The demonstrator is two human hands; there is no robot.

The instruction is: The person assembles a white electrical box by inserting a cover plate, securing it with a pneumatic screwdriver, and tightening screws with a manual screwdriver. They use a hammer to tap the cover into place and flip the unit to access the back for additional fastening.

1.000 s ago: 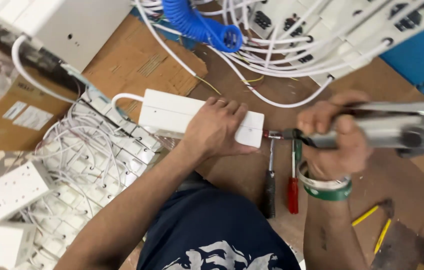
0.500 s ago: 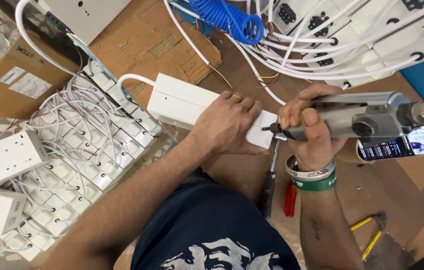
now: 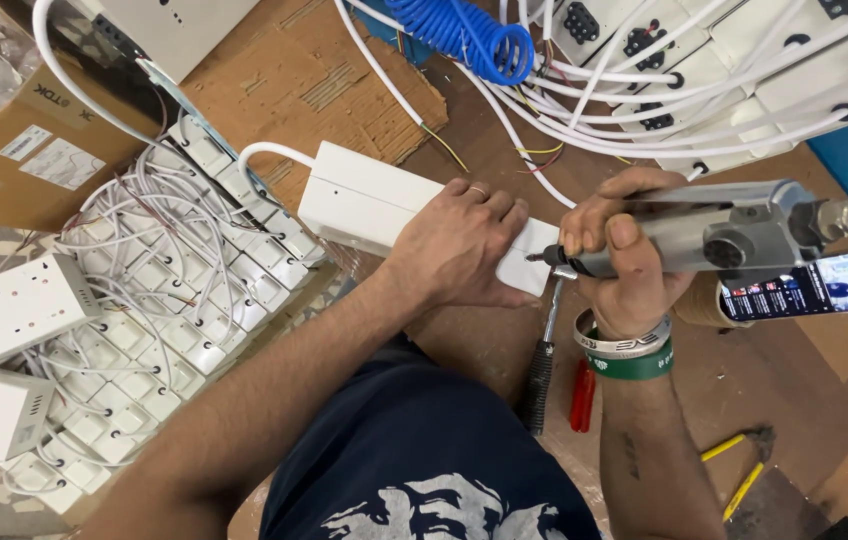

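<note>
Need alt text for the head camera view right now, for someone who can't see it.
The left hand presses a white power strip flat on the wooden bench while the right hand holds a grey powered screwdriver with its bit at the strip's end. White cables and more strips lie around.

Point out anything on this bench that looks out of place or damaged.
A lit phone lies among the tools by the right hand and its powered screwdriver. The cardboard sheet has a torn, ragged edge. White cables lie tangled.
</note>
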